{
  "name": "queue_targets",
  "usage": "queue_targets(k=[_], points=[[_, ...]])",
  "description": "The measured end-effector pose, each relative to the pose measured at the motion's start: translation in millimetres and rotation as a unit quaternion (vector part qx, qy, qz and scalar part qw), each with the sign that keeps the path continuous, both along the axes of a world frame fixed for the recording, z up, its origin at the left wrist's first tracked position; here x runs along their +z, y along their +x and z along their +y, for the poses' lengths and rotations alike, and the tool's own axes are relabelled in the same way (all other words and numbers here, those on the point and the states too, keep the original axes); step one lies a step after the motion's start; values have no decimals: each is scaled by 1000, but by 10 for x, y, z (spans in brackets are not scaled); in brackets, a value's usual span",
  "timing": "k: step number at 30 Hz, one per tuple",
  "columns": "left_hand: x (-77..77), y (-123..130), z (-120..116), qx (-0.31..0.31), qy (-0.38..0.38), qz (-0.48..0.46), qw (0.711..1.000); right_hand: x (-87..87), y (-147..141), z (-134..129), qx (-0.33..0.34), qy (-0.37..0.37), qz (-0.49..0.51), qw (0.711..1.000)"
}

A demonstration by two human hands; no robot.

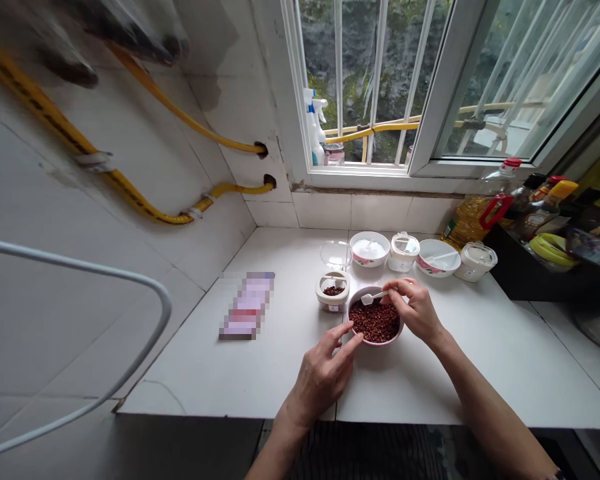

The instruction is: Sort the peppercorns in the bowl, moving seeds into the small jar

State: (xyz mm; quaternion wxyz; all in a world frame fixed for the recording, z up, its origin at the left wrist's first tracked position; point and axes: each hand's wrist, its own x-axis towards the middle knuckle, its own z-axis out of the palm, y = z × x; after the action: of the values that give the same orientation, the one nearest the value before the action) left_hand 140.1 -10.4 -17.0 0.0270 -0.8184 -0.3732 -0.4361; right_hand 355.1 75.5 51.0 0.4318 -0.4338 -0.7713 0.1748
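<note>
A pink-rimmed bowl [379,343] full of dark red grains that look like Sichuan peppercorns [375,323] stands on the white counter. Between the fingertips of my right hand [414,308] is the handle of a small white spoon [368,299], its scoop over the peppercorns and looking bare. My left hand [329,363] rests its fingertips against the bowl's near left rim, fingers apart. Just left of the bowl stands a small seasoning jar [333,303] with its clear lid [335,254] raised; some of the same dark red grains lie inside.
Behind are a flowered bowl of white powder [370,248], a lidded jar [404,252], another flowered bowl [438,259] with a white spoon, and a second jar [476,261]. An oil bottle [473,212] stands right. A blurred pinkish rectangle [247,305] lies left. Yellow pipes [145,207] cross the wall.
</note>
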Motion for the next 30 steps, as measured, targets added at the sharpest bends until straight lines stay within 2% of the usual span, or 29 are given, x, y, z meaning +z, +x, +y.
queue_targets(k=[5, 10, 13, 19, 24, 30], points=[[-11, -10, -3, 3, -3, 2, 1000, -114, -66, 25, 30, -59, -1, 998], [-14, -16, -5, 2, -7, 7, 1000, -61, -34, 16, -13, -111, 74, 991], [-15, -18, -8, 3, -12, 7, 1000, -33, 12, 24, -11, -152, 116, 982], [-18, -15, -9, 7, -15, 5, 1000, -41, -13, 31, -13, -108, 68, 992], [-26, -11, -8, 6, -10, 5, 1000, -44, -25, 17, -1, -183, 144, 972], [-28, -11, -3, 5, -8, 4, 1000, -44, 14, 58, -3, -215, 190, 958]])
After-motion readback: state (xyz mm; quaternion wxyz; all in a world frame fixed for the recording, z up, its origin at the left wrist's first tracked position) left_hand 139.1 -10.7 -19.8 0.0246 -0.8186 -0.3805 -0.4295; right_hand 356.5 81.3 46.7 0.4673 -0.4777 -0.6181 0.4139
